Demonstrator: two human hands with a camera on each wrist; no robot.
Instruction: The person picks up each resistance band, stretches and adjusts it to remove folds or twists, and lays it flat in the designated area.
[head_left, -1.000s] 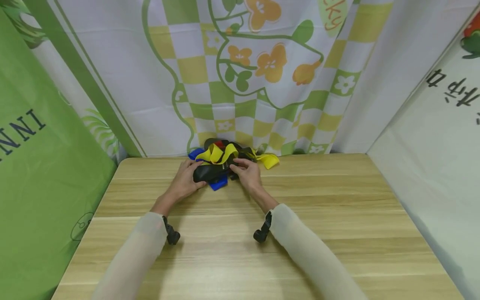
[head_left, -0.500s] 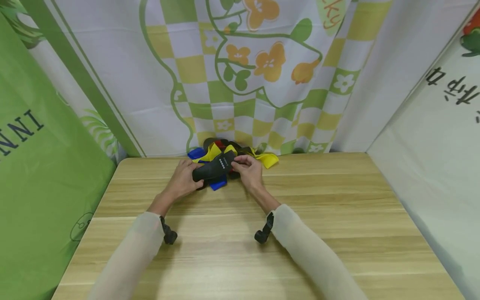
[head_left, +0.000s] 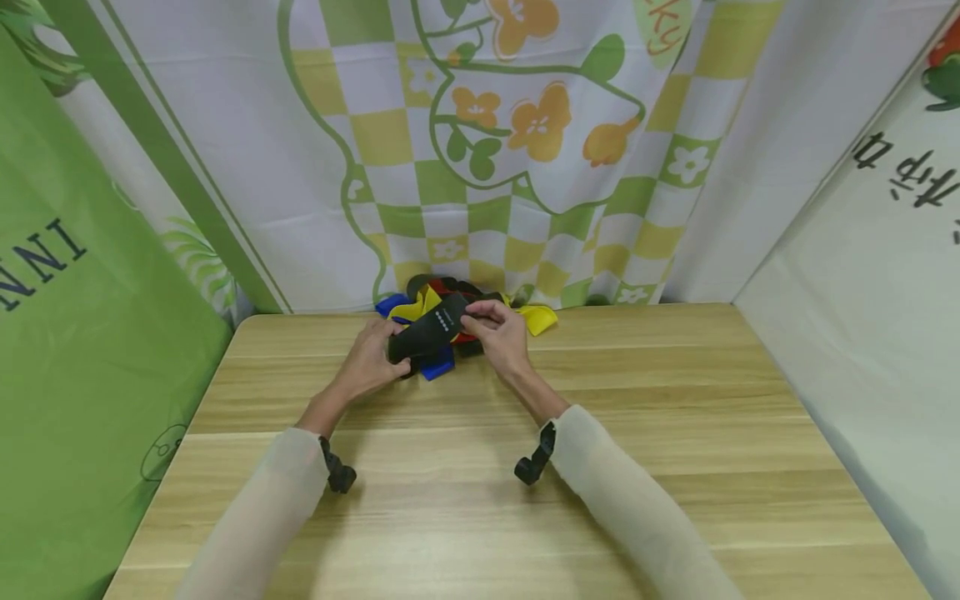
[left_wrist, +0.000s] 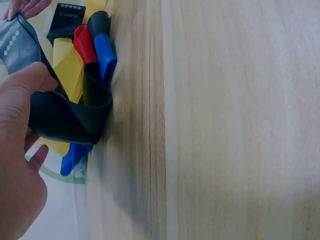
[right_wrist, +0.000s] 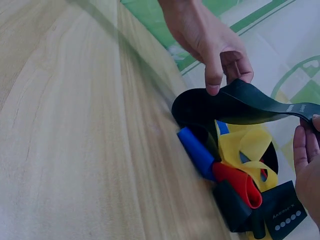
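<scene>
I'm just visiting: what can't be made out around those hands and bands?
- Head view: lettering on the held black band, too small to read.
- Head view: whether the blue pieces join, hidden behind the black band.
- Right wrist view: part of the right hand, cut off by the right edge.

Versus a second ago, we've got the black band's (head_left: 426, 331) printed end up off the pile, angled toward the right hand (head_left: 504, 337). Its white dots (head_left: 442, 321) now face us; we only caught a sliver of print earlier. Right hand sits slightly higher and further right. Band now hides much of the yellow band (head_left: 417, 307) that had been draped over it. More red band (head_left: 468, 338) shows below.
</scene>
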